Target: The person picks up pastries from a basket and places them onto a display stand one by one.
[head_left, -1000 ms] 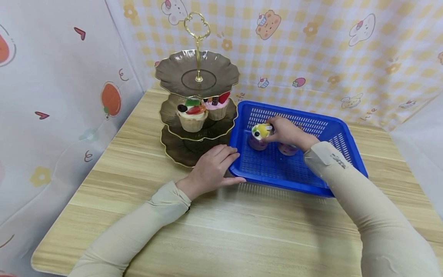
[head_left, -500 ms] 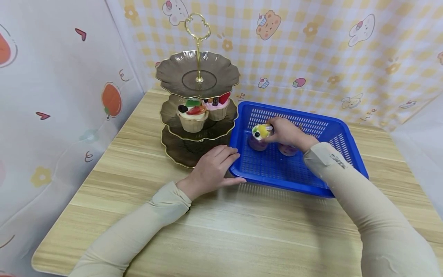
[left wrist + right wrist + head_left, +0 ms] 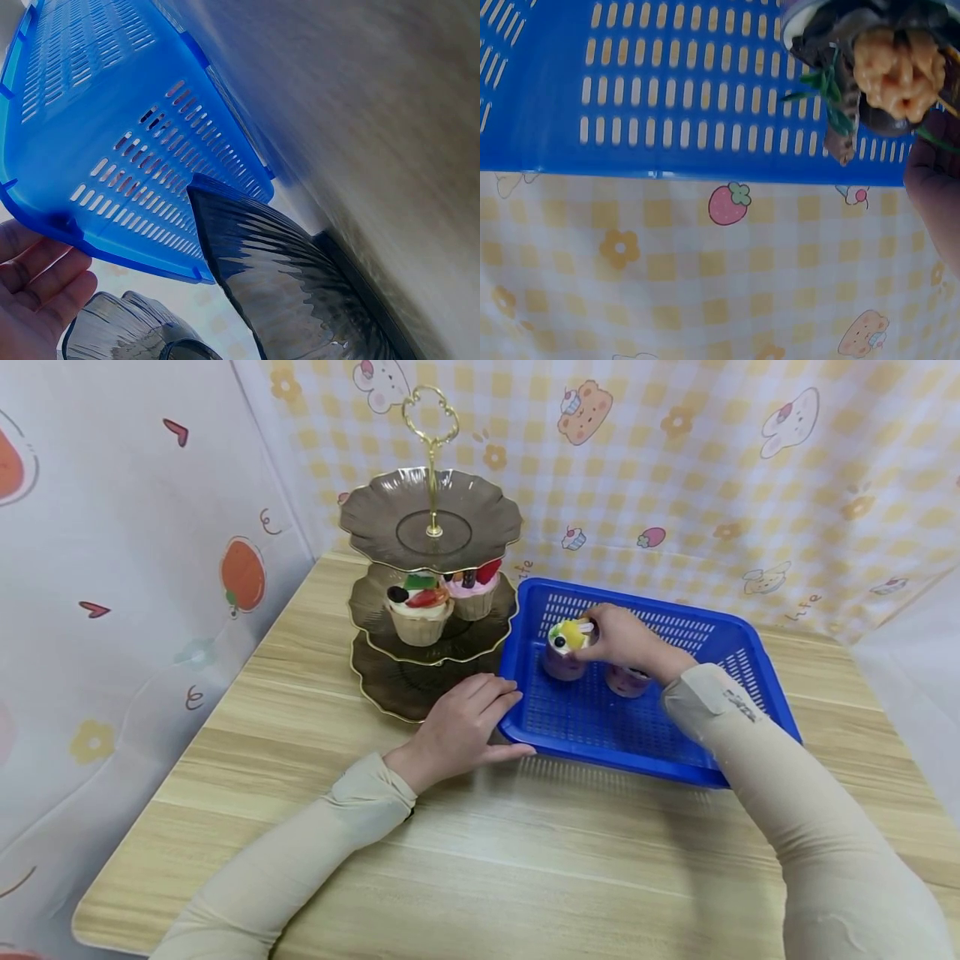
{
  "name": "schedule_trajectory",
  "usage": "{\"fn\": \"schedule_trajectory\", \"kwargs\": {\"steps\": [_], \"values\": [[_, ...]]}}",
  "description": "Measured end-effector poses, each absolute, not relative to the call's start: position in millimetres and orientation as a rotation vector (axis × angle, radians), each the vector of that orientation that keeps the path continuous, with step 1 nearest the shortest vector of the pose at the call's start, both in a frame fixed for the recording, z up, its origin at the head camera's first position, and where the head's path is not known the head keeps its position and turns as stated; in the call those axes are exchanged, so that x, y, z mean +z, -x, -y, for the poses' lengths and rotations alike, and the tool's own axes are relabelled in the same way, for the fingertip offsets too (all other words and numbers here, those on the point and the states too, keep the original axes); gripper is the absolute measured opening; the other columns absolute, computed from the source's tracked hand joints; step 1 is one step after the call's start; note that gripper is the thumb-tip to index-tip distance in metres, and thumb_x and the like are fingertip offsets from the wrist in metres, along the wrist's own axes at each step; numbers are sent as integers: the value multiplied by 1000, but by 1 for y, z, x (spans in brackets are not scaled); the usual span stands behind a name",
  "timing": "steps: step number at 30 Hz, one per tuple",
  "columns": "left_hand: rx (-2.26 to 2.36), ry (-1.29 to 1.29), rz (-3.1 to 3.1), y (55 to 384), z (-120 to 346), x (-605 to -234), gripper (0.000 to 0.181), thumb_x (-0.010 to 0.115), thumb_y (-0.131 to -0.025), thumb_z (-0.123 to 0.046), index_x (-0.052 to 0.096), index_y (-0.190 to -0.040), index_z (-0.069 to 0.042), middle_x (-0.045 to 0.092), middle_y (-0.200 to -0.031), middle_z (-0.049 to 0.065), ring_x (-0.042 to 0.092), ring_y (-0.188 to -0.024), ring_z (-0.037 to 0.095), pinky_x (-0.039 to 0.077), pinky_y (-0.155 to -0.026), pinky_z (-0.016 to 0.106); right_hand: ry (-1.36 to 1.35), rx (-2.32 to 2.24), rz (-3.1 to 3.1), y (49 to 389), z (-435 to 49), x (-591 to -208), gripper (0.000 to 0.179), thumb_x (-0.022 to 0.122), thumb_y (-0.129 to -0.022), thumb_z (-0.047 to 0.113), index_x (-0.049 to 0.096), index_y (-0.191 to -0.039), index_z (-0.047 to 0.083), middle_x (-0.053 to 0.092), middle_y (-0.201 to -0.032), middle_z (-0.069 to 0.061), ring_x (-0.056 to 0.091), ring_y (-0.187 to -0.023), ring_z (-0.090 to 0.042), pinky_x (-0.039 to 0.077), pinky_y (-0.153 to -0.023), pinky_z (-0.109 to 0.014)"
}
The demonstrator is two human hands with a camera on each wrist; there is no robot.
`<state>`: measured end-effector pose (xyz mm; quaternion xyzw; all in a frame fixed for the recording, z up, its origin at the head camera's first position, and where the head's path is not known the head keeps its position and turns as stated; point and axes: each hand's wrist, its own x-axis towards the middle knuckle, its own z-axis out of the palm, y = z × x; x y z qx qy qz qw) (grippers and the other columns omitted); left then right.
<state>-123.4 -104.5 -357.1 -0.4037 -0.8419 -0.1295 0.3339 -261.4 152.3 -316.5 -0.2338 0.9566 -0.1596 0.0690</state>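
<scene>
My right hand [image 3: 626, 639] reaches into the blue plastic basket [image 3: 600, 752] and pinches a dessert cup [image 3: 564, 667] near its top. The cup is purple below, with cream, yellow fruit and a dark berry on top. Just right of it stands a second purple dessert cup [image 3: 628, 683], partly hidden under the hand. A walnut-topped dessert [image 3: 898, 71] with dark pieces and green sprigs shows in the right wrist view. My left hand [image 3: 465, 727] rests at the basket's near left corner. Its fingers [image 3: 56, 281] touch the rim, fairly straight, in the left wrist view.
Close to the basket's left side stands a three-tier brown stand [image 3: 431, 510] with a gold handle. Its middle tier holds a cream cupcake [image 3: 418, 620] and a pink cupcake [image 3: 474, 597]. A patterned curtain [image 3: 675, 485] hangs behind the wooden table [image 3: 525, 877].
The right hand has raised the yellow-topped cup slightly, and a little more of the second cup shows. The left hand stays at the basket corner.
</scene>
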Motion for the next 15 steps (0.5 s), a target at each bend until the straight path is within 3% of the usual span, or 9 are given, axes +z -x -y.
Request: {"fn": "schedule_trajectory", "kwargs": {"steps": [15], "values": [[-366,1049,2194,123,105,-357,68,78,-67,-59,72,-105,-3,71,-106,9,63,-102,21,50,-97,33,675,-496,-2891,259,-151,-291,52,75,-77,33,61,-113,-2,64,-95,-15,59,-80,-24,47,-70,-34]]}}
